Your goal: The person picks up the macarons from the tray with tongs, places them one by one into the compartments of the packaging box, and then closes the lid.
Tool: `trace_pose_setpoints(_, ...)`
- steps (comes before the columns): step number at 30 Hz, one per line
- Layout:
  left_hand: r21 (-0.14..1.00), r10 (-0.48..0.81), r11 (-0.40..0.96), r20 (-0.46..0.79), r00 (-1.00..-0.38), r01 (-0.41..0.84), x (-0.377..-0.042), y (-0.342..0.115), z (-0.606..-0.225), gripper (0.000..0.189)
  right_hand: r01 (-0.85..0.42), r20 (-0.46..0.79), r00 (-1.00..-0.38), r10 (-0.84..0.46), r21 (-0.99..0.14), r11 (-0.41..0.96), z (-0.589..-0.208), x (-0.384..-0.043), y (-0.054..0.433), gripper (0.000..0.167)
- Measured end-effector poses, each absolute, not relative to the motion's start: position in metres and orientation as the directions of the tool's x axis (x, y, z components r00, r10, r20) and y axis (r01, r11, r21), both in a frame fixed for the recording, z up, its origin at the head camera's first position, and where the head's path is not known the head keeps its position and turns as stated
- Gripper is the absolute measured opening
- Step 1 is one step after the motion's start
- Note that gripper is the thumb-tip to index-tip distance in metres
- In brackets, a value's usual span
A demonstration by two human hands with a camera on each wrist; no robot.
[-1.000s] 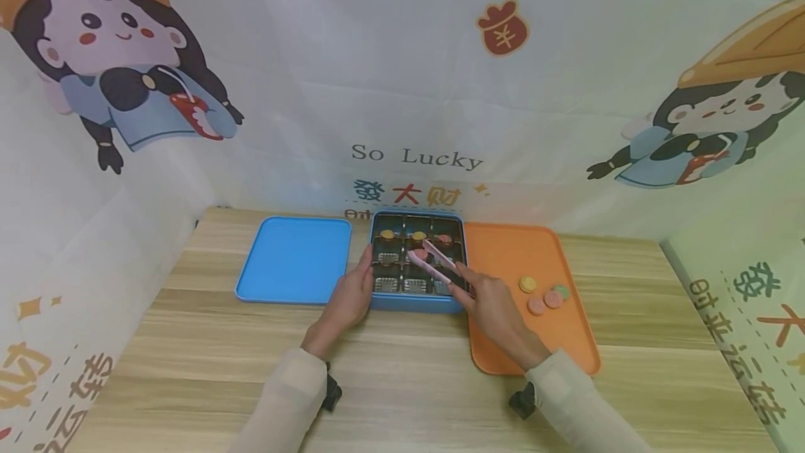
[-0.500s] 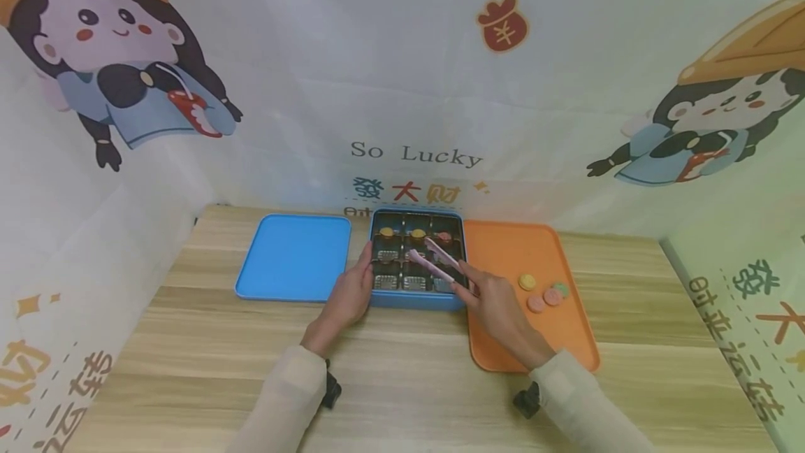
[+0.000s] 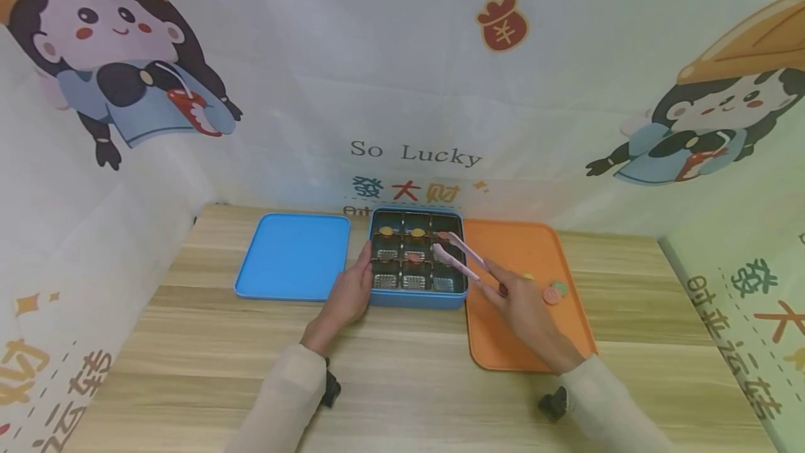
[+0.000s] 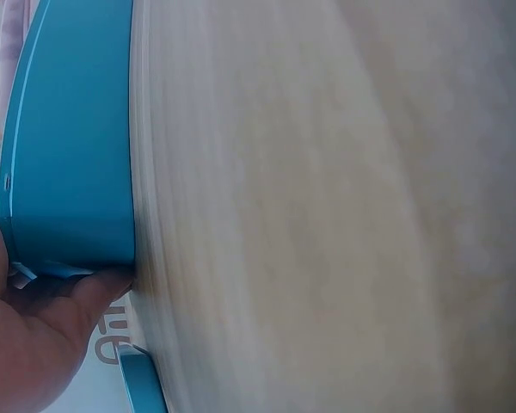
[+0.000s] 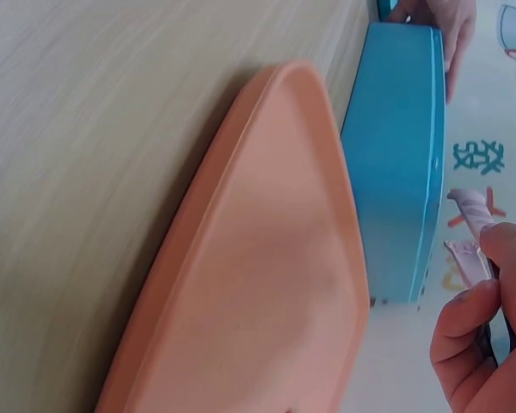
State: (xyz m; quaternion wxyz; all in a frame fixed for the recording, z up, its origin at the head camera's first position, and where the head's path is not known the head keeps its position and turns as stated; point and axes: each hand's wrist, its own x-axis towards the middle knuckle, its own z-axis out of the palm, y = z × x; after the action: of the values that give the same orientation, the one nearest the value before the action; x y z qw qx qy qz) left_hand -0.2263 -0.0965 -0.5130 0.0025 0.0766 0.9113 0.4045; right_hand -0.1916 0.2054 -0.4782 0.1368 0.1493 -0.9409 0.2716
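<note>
Left hand (image 3: 347, 293) grips blue box (image 3: 418, 300) at eight o'clock. Right hand (image 3: 527, 307), four o'clock, holds pink tongs (image 3: 458, 265), tips spread, nothing visible between. Pink disc (image 3: 414, 258) lies at box's centre. Risk: sideways swing could nudge red disc (image 3: 441, 235), one o'clock; slack left grip, box sliding.

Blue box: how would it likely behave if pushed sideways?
The blue box would likely slide rather than tip, being broad and low. It seems stiff: no bend shows where the left hand holds it. The yellow discs inside might shift in their compartments.
</note>
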Motion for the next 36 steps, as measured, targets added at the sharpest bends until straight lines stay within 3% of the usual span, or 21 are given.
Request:
trace_pose_setpoints(18,0.744,0.141,0.654,0.056,-0.988,0.136,-0.226,-0.096,-0.512,0.053,-0.413,0.45,-0.865,-0.222,-0.385,0.825,-0.487,-0.176,0.263,0.042)
trace_pose_setpoints(25,0.728,0.139,0.669,0.071,-0.988,0.146,-0.225,-0.096,-0.513,0.053,-0.336,0.357,-0.915,-0.189,-0.411,0.847,-0.489,-0.164,0.284,0.045)
trace_pose_setpoints(36,0.731,0.139,0.667,0.067,-0.988,0.144,-0.225,-0.095,-0.513,0.053,-0.308,0.352,-0.918,-0.185,-0.337,0.89,-0.492,-0.151,0.309,0.043)
